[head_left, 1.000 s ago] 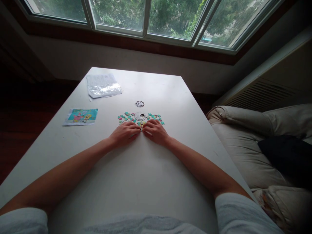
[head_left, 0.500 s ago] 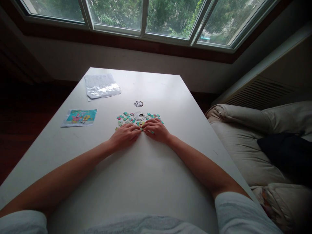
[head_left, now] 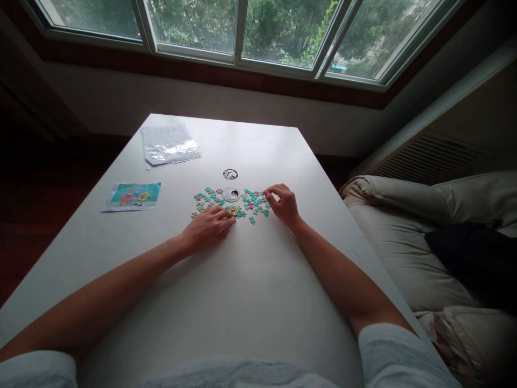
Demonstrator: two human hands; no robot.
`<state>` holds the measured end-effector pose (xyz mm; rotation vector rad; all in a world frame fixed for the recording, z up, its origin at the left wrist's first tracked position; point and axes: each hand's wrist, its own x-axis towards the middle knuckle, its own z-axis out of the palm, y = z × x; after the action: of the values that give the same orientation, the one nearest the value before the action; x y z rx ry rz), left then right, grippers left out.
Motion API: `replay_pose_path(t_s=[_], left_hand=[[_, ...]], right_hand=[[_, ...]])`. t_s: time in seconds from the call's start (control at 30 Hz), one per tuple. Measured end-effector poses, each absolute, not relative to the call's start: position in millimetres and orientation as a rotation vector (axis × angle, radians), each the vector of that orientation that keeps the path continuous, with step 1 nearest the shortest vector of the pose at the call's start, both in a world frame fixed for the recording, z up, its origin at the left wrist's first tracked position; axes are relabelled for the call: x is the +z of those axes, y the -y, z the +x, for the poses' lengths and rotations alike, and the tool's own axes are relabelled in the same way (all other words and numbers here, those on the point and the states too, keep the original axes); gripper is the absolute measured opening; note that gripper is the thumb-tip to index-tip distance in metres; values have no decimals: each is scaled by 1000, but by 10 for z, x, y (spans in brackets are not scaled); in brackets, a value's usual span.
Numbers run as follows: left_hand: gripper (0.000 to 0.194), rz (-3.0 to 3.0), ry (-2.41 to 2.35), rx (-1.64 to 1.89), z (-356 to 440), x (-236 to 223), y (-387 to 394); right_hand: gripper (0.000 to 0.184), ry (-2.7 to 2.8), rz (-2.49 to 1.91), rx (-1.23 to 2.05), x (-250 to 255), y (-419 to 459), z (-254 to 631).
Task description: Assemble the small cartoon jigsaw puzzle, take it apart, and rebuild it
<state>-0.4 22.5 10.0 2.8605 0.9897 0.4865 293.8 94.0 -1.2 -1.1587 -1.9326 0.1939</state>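
Observation:
Small jigsaw pieces, mostly teal with some pink and yellow, lie on the white table (head_left: 242, 302). A small joined puzzle section (head_left: 233, 210) with a yellow cartoon figure is at the near middle. My left hand (head_left: 208, 225) rests beside it with fingers bent together, their tips gripping its left edge. Over at the right edge of the right-hand jigsaw pieces (head_left: 252, 200) is my right hand (head_left: 284, 203). Its thumb and index finger come together in a pinch; whatever lies between the tips is too small to make out. More jigsaw pieces (head_left: 207, 198) spread beyond my left hand.
A picture sheet (head_left: 133, 196) with cartoon figures lies to the left. Behind it are papers in a clear plastic sleeve (head_left: 169, 144). Two round inserts, one a metallic ring (head_left: 225, 200), the other a smaller disc (head_left: 230, 174), sit mid-table. A beige sofa (head_left: 398, 245) stands on the right.
My right hand has left the joined section and moved right to the edge of the loose pieces, uncovering pieces beneath it. The left hand has stayed at the section.

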Motion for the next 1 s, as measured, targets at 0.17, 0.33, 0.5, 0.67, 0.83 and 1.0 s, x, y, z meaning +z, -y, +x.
replay_pose_path(t_s=[0.17,0.33,0.5,0.67,0.83,1.0], left_hand=[[23,2869,-928,468,9,150,-195],[25,2865,-919,481,20,180,-169],[26,2883,-907,481,4,153,-170],[25,2892,-915,475,-1,143,-176],[25,2884,-918,473,-7,142,-175],[26,2885,-899,470,-14,152,-173]], right_hand=[[24,1908,-1202,217,-21,-965,2973],[23,1887,-1209,275,-17,-987,2987],[22,1842,-1282,375,-19,-1039,3069],[20,2053,-1290,438,-24,-1071,3164],[17,2249,-1211,438,2,-1057,3179],[14,2224,-1231,372,-53,-1074,3186]])
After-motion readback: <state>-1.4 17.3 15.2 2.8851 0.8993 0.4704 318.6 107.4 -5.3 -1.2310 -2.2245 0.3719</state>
